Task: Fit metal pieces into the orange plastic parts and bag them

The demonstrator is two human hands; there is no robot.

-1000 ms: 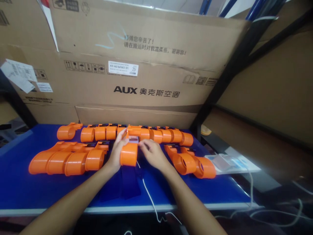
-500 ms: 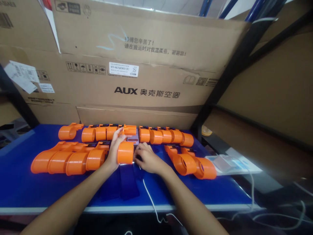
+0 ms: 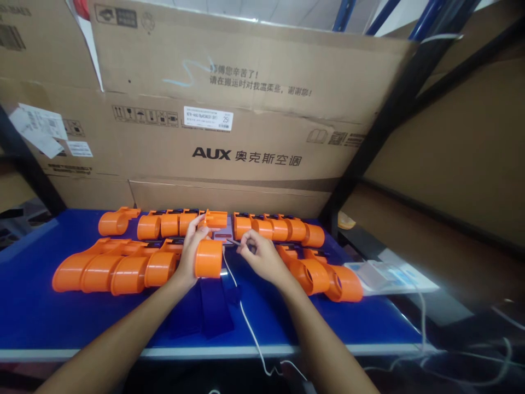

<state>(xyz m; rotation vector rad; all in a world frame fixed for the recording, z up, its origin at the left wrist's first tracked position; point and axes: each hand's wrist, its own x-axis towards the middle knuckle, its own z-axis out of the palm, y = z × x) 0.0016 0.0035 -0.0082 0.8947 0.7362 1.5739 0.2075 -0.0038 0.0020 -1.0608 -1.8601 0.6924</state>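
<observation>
My left hand [image 3: 192, 246] is closed around an orange plastic holder [image 3: 209, 259], whose short round cup faces down toward me and whose slotted upper end [image 3: 216, 219] points away. To its right, my right hand [image 3: 258, 251] pinches a thin dark stick-like tool [image 3: 233, 242], its tip close to the holder. The tool's exact kind is too small to make out. Behind both hands lies a phone-like flat device [image 3: 223, 232], partly hidden. A white cable [image 3: 246, 317] runs up to near the held cup. Dark blue straps [image 3: 216, 306] lie below the left hand.
Several orange holders stand in rows at left [image 3: 128, 273] and at back right [image 3: 279, 229]; two more [image 3: 344, 283] lie nearer on the right. A large cardboard box [image 3: 246, 186] walls off the back of the blue table [image 3: 135, 325]. A white tray [image 3: 410, 282] sits at the right edge.
My right hand has drawn back to the right, away from the held cup, and the thin tool now shows in its fingers. The left hand's holder has shifted slightly.
</observation>
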